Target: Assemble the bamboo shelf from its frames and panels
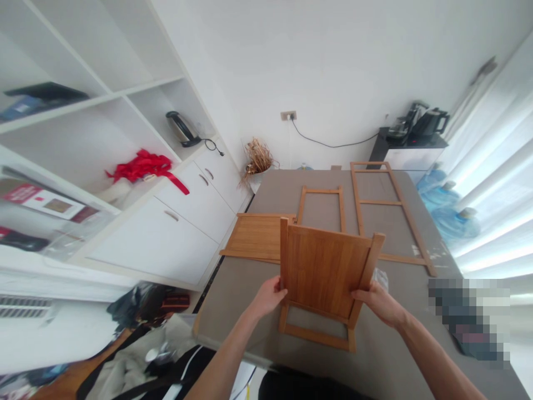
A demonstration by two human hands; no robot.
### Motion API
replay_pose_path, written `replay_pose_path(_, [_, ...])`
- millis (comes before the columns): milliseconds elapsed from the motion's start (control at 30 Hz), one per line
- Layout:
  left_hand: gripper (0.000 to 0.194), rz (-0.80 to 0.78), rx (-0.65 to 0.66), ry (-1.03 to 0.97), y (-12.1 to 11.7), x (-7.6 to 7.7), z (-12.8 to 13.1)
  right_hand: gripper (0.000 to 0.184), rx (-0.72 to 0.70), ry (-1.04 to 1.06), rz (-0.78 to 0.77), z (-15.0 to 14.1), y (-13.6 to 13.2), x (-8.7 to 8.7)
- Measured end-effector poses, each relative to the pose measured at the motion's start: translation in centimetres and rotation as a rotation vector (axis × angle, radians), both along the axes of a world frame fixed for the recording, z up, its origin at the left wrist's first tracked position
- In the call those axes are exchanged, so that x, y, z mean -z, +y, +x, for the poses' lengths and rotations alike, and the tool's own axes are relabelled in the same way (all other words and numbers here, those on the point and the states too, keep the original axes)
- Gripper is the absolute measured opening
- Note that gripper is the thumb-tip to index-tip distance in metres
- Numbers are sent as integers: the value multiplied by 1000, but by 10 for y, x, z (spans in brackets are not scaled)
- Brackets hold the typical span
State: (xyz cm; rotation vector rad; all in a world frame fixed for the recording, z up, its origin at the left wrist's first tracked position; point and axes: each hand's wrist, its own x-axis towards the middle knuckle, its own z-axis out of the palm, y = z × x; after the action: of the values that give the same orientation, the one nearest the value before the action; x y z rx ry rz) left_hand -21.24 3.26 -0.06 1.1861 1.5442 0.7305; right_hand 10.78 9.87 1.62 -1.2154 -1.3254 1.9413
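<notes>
Tilted up over the near part of the table is a wooden panel frame, with a solid slatted middle, two side posts and an open gap above its bottom rail. My left hand is closed on its left post. On the right post, my right hand grips with the thumb across the front; its other fingers are behind the wood. A similar wooden panel lies flat just behind on the left, partly covered by the held one. Something clear and crumpled shows behind my right hand.
On the grey table lie a small open wooden frame and a longer one. White shelves stand left. Blue water bottles stand by the curtain. A blurred-out patch covers the right edge.
</notes>
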Motion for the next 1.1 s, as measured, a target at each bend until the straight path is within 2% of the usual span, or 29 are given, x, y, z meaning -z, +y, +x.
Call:
replay_pose_path(100, [29,2,72,36,-5,6,-1,35,-10,-9,-5,3,-5,1])
replay_pose_path(267, [26,-19,109,86,-10,10,2,39,9,23,0,9,-18,-3])
replay_pose_path(433, [21,-16,147,87,-16,10,3,34,-4,-1,8,10,-28,-5])
replay_pose_path(767, [23,-55,85,118,-29,7,-1,25,-66,-39,42,-1,-33,-7])
replay_pose_path(1100, [23,-19,125,124,-33,7,-5,34,-58,-25,13,-4,-36,-8])
